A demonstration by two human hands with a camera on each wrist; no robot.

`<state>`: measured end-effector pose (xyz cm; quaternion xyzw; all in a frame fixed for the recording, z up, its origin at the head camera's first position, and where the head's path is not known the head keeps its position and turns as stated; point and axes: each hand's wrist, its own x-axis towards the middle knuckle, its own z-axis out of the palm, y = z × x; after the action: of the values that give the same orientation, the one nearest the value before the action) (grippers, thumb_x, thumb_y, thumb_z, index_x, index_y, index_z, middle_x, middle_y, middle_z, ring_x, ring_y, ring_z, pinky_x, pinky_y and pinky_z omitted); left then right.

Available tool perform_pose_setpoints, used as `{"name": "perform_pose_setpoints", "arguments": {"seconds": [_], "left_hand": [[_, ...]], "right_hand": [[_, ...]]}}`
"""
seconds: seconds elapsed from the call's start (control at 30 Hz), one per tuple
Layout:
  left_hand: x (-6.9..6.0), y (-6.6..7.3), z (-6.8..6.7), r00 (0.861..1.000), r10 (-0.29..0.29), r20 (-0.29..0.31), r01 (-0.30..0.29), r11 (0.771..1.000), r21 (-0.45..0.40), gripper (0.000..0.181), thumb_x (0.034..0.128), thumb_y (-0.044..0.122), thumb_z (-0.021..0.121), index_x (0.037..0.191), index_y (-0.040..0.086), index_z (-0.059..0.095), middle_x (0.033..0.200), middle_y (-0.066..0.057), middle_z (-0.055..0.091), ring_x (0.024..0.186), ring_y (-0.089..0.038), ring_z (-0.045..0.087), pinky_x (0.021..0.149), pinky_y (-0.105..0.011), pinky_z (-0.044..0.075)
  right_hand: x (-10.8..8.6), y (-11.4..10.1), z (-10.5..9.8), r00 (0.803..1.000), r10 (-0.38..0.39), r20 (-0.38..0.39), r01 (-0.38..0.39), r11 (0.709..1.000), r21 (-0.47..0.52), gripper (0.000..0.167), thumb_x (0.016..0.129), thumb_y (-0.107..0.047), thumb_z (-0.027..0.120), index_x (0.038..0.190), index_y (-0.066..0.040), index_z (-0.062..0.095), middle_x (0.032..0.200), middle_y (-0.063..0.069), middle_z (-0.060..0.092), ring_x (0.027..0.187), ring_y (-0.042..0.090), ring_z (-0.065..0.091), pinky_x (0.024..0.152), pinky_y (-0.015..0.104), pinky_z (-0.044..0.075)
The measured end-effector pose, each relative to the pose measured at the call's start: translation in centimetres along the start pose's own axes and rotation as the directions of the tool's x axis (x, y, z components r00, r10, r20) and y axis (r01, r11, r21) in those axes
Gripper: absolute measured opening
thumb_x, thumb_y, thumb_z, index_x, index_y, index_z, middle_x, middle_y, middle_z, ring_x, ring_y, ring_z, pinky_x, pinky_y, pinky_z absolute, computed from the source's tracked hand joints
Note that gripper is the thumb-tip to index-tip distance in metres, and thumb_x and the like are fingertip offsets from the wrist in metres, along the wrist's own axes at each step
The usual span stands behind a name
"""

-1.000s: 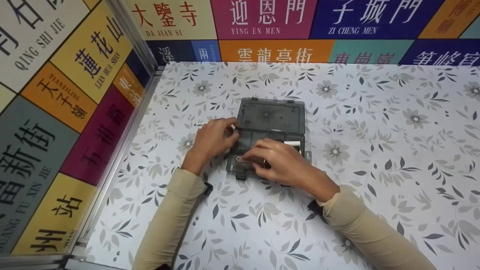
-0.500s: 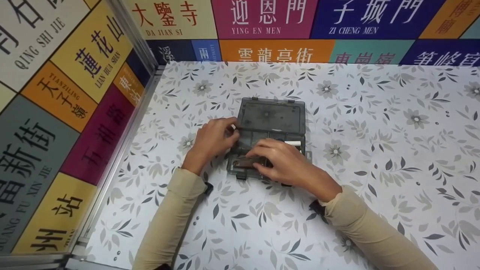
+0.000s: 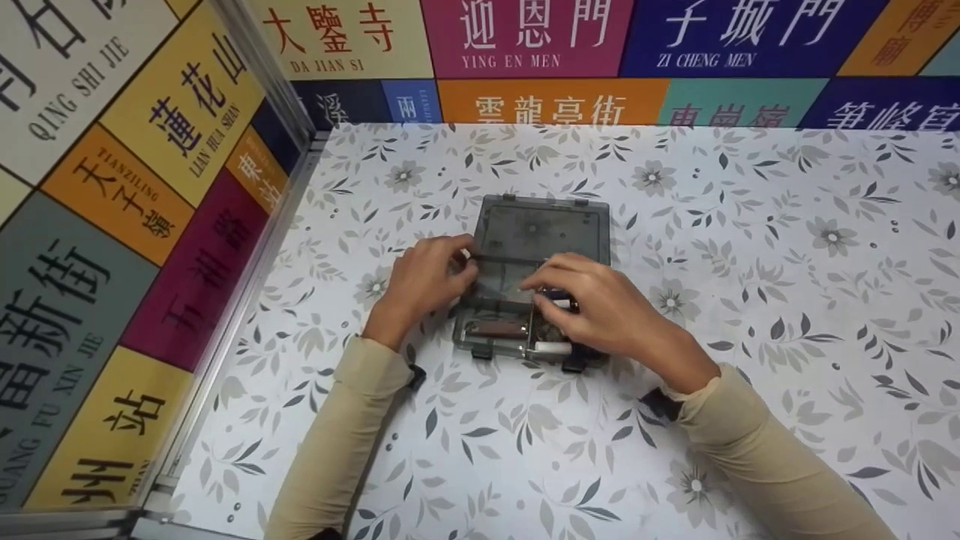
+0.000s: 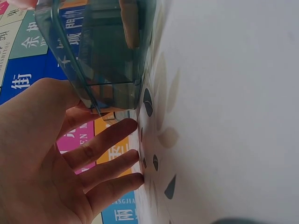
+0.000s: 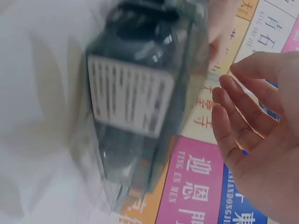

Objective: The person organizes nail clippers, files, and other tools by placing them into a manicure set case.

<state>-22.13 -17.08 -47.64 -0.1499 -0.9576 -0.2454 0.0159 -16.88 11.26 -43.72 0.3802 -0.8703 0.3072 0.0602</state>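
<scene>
A grey see-through plastic compartment box point(image 3: 466, 347) lies on the table with its lid point(image 3: 544, 229) folded back. My left hand point(image 3: 424, 277) holds the box at its left edge. In the left wrist view, thumb and forefinger are at the box corner, while the other fingers reach the tabletop. A slim brown bar with silvery ends point(image 3: 496, 328) lies in the front left compartment; its kind is unclear. Above the right compartments hovers my right hand point(image 3: 600, 300), fingers relaxed, with nothing visible in it. White pieces point(image 3: 553, 347) show below it; the hand hides other contents.
The tabletop point(image 3: 750, 300) has a grey leaf and flower pattern. Panels with large printed characters point(image 3: 551, 101) stand along the back and left. A white printed label point(image 5: 131, 95) is on the box's outer side in the right wrist view.
My right hand has let go of the brown bar, which now lies in the front left compartment. The hand has moved right and slightly away. My left hand and the box have stayed put.
</scene>
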Motion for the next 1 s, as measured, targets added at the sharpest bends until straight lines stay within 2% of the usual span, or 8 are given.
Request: {"name": "perform_pose_setpoints", "arguments": {"seconds": [0.13, 0.4, 0.53, 0.77, 1.0], "left_hand": [[0.0, 0.1, 0.1, 1.000, 0.004, 0.006, -0.004, 1.000, -0.013, 0.015, 0.0987, 0.028, 0.068, 0.111, 0.027, 0.075, 0.106, 0.002, 0.081, 0.095, -0.022, 0.075, 0.076, -0.048, 0.058], [0.0, 0.1, 0.0, 1.000, -0.003, 0.005, 0.003, 1.000, -0.015, 0.015, 0.0986, 0.027, 0.068, 0.111, 0.025, 0.075, 0.107, 0.002, 0.081, 0.096, -0.022, 0.075, 0.077, -0.048, 0.058], [0.1, 0.1, -0.1, 1.000, -0.003, 0.006, 0.003, 1.000, -0.015, 0.015, 0.0988, 0.027, 0.068, 0.112, 0.025, 0.075, 0.107, 0.002, 0.081, 0.095, -0.023, 0.074, 0.076, -0.048, 0.058], [0.1, 0.2, 0.0, 1.000, 0.015, -0.018, -0.014, 1.000, 0.010, 0.014, 0.0987, 0.027, 0.067, 0.110, 0.024, 0.076, 0.105, 0.001, 0.081, 0.092, -0.024, 0.075, 0.072, -0.049, 0.058], [-0.1, 0.1, 0.0, 1.000, 0.013, -0.023, -0.013, 1.000, 0.008, 0.015, 0.0978, 0.027, 0.068, 0.111, 0.027, 0.076, 0.104, 0.002, 0.080, 0.091, -0.023, 0.074, 0.072, -0.049, 0.058]], "right_hand": [[-0.4, 0.7, -1.0, 0.999, 0.032, -0.024, -0.032, 0.999, 0.004, 0.020, 0.103, -0.019, 0.072, 0.121, -0.021, 0.081, 0.119, -0.003, 0.076, 0.109, 0.017, 0.071, 0.091, 0.041, 0.059], [-1.1, 2.1, -2.4, 0.997, 0.069, -0.040, -0.069, 0.998, -0.009, 0.019, 0.103, -0.019, 0.072, 0.119, -0.019, 0.081, 0.116, -0.002, 0.076, 0.101, 0.019, 0.072, 0.084, 0.041, 0.057], [-1.4, 2.8, -3.0, 0.995, 0.084, -0.053, -0.085, 0.996, -0.017, 0.019, 0.104, -0.018, 0.071, 0.120, -0.019, 0.081, 0.116, -0.002, 0.076, 0.104, 0.019, 0.073, 0.087, 0.042, 0.058], [-2.1, 4.2, -4.0, 0.990, 0.113, -0.084, -0.116, 0.993, -0.032, 0.019, 0.103, -0.015, 0.071, 0.119, -0.018, 0.081, 0.114, -0.002, 0.078, 0.101, 0.020, 0.073, 0.081, 0.045, 0.057], [-3.1, 5.9, -4.8, 0.983, 0.165, -0.080, -0.169, 0.984, -0.051, 0.021, 0.101, -0.013, 0.072, 0.120, -0.016, 0.081, 0.113, 0.003, 0.078, 0.106, 0.026, 0.073, 0.092, 0.050, 0.057]]}}
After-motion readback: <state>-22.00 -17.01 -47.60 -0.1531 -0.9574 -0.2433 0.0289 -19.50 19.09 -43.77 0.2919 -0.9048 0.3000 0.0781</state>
